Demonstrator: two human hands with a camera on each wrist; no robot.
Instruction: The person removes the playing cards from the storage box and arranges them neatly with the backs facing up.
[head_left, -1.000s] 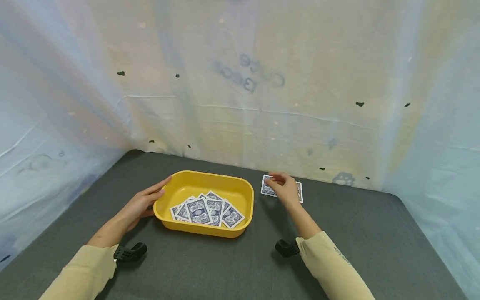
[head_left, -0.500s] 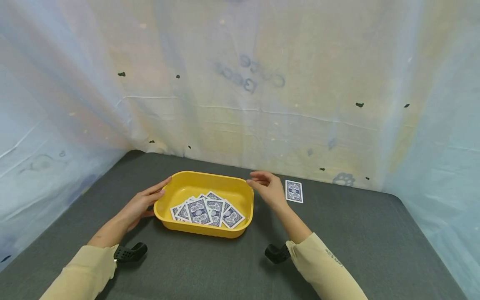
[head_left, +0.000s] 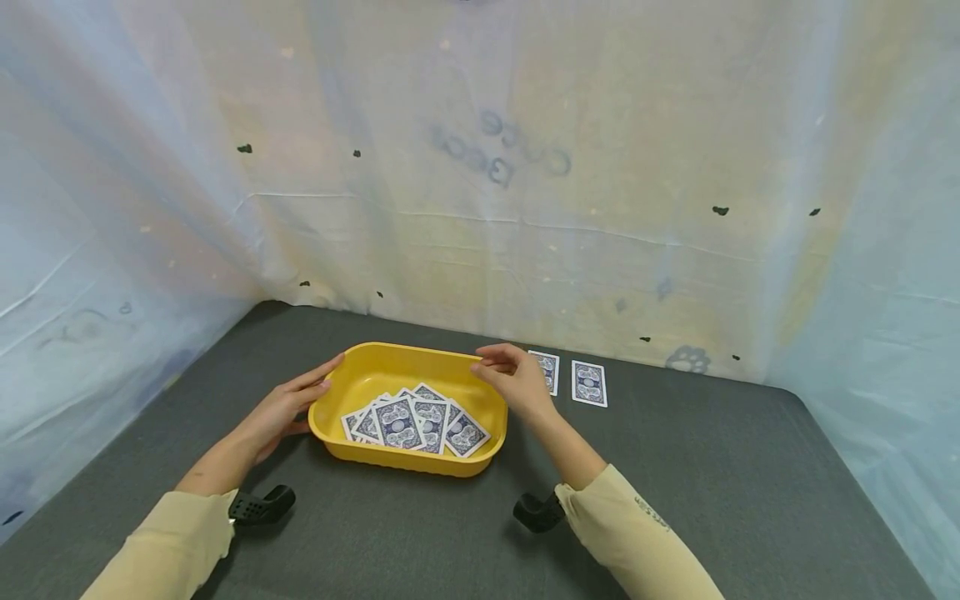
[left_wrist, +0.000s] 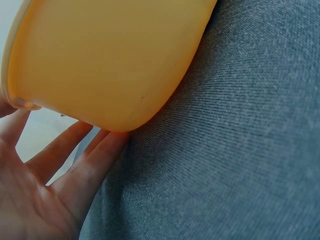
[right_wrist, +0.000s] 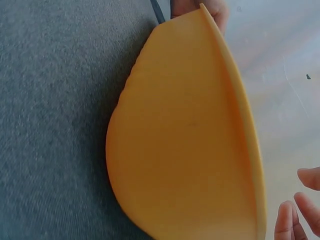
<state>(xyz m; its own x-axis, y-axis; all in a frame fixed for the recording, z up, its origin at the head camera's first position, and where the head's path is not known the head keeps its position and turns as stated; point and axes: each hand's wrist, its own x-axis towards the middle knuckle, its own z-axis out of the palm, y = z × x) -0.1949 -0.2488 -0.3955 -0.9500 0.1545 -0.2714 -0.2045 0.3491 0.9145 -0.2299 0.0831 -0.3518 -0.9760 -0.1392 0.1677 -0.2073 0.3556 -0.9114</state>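
Observation:
A yellow plastic tray (head_left: 457,371) stands on the dark table, with several blue-and-white backed playing cards (head_left: 397,422) spread in its near half. My left hand (head_left: 281,408) rests on the tray's left end, its long fingers laid straight against the outer wall (left_wrist: 115,75). Over the tray's right rim hovers my right hand (head_left: 517,382), fingers loosely bent and no card visible in them. Two playing cards lie face down to the right of the tray: one (head_left: 589,383) in full view, the other (head_left: 551,371) partly hidden behind the right hand.
The dark grey cloth-covered table (head_left: 405,533) extends around the tray. A pale printed curtain (head_left: 637,275) hangs along its back and sides. Each wrist wears a black band-like device (head_left: 262,505).
My right hand has moved left, away from the two table cards to the tray's right rim. The left one of those cards is partly uncovered. Left hand and tray hold still.

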